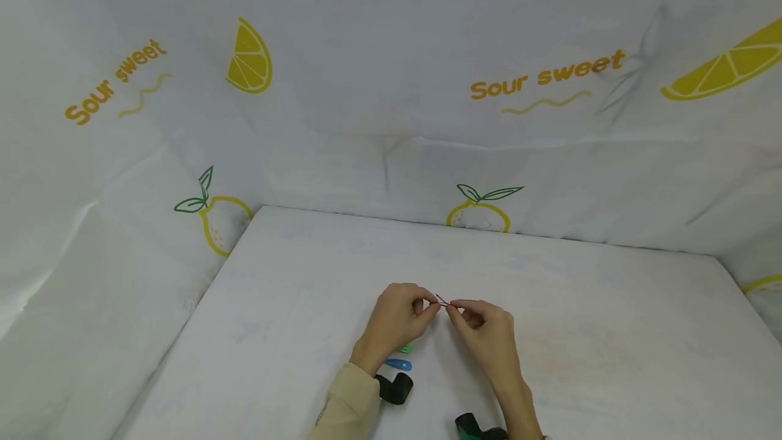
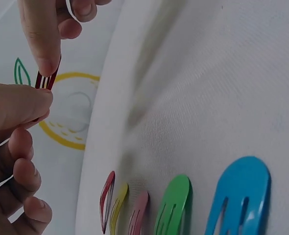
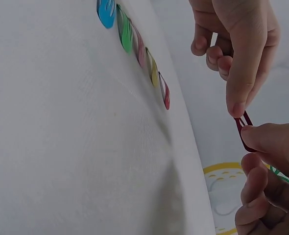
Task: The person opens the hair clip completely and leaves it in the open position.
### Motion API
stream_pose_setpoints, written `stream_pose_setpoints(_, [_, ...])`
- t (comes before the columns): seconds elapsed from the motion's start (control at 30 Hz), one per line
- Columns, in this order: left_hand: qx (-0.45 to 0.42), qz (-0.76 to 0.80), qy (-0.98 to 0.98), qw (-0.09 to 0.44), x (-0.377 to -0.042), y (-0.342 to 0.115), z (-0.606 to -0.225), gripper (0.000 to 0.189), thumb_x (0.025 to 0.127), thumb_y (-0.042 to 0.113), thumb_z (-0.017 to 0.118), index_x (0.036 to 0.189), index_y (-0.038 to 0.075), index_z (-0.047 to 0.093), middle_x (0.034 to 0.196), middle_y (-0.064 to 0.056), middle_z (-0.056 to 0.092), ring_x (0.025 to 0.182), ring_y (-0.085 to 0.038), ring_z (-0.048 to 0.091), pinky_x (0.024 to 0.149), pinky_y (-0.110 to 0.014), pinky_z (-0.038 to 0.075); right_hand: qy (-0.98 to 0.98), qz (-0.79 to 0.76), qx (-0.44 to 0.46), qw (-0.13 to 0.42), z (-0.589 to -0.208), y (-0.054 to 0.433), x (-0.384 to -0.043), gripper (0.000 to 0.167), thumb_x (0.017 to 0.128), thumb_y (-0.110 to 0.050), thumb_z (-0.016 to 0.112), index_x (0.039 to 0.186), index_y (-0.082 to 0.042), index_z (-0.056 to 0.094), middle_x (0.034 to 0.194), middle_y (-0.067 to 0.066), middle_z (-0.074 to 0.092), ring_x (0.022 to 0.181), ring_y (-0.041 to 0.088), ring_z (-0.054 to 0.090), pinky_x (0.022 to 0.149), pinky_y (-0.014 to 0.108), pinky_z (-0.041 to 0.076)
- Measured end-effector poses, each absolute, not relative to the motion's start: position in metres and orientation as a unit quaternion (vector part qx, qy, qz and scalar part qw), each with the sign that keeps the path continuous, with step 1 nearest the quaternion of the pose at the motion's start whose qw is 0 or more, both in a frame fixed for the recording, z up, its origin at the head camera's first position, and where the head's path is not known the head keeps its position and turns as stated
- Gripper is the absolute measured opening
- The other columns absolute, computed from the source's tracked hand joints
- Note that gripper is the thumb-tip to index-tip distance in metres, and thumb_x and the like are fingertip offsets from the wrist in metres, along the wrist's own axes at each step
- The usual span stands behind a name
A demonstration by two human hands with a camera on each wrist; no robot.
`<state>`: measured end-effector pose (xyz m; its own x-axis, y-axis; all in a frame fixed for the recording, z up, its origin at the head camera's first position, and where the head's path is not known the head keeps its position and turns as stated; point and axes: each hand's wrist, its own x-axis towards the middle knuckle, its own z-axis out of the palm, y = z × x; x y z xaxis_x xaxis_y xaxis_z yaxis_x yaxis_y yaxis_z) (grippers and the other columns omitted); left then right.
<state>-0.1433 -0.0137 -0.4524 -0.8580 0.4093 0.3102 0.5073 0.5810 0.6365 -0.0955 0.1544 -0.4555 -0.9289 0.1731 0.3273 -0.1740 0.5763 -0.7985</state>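
My left hand (image 1: 397, 321) and right hand (image 1: 485, 338) meet above the white table, fingertips close together. Between them is a dark red snap hair clip (image 3: 239, 126), pinched by thumb and forefinger of each hand at opposite ends. Fingertips hide parts of it; two metal strips look slightly spread in the head view. On the table by my left forearm lies a row of snap hair clips: blue (image 2: 245, 186), green (image 2: 174, 200), pink (image 2: 138, 215), yellow (image 2: 116, 210) and red (image 2: 107, 198). In the head view the left arm covers most of this row.
The white table (image 1: 293, 277) extends around both hands. Behind it hangs a white sheet (image 1: 342, 100) printed with lemons and lettering, which also runs along the left side. A black device (image 1: 397, 389) sits at the left wrist, another (image 1: 467, 422) near the right wrist.
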Motion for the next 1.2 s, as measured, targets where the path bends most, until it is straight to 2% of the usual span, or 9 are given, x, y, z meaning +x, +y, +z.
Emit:
stream_pose_setpoints(0.1, [-0.261,-0.356,-0.896,0.048,-0.148,-0.009,-0.453,0.007,0.09,0.016,0.075,0.091,0.014,0.082,0.057,0.01,0.051,0.053,0.005,0.036,0.054,-0.012,0.032,-0.874,0.453,-0.004,0.178,-0.457,0.158,-0.097,0.005,0.083,-0.003,0.082,0.086,0.0,0.081,0.064,0.002,0.066,0.056,-0.002,0.053,0.055,0.018,0.05])
stream_pose_setpoints(0.33, [-0.256,-0.327,-0.91,0.019,-0.154,0.006,-0.46,0.007,0.089,0.016,0.075,0.089,0.014,0.082,0.057,0.009,0.055,0.052,0.005,0.037,0.05,-0.012,0.03,-0.884,0.442,-0.015,0.154,-0.463,0.167,-0.101,0.004,0.085,0.0,0.079,0.088,-0.001,0.081,0.067,0.004,0.069,0.057,-0.002,0.052,0.056,0.018,0.048])
stream_pose_setpoints(0.63, [-0.237,-0.293,-0.926,0.027,-0.155,0.019,-0.474,0.005,0.085,0.015,0.077,0.082,0.013,0.081,0.062,0.005,0.068,0.052,0.005,0.042,0.049,-0.011,0.031,-0.891,0.442,-0.048,0.093,-0.471,0.171,-0.103,0.007,0.087,-0.002,0.076,0.092,0.0,0.081,0.069,0.005,0.068,0.057,0.002,0.051,0.056,0.018,0.045])
stream_pose_setpoints(0.87, [-0.229,-0.283,-0.931,0.029,-0.155,0.02,-0.474,0.005,0.084,0.017,0.079,0.084,0.015,0.084,0.064,0.007,0.07,0.053,0.004,0.044,0.049,-0.011,0.032,-0.894,0.436,-0.054,0.089,-0.474,0.172,-0.105,0.009,0.086,-0.001,0.076,0.093,0.001,0.081,0.068,0.005,0.067,0.057,0.002,0.05,0.055,0.018,0.043])
stream_pose_setpoints(1.2, [-0.232,-0.276,-0.932,0.026,-0.157,0.022,-0.477,0.005,0.085,0.018,0.081,0.087,0.016,0.085,0.076,0.007,0.078,0.057,0.005,0.045,0.048,-0.01,0.032,-0.897,0.431,-0.061,0.078,-0.475,0.173,-0.106,0.011,0.086,-0.002,0.075,0.094,0.003,0.081,0.069,0.006,0.069,0.055,0.001,0.049,0.053,0.017,0.042])
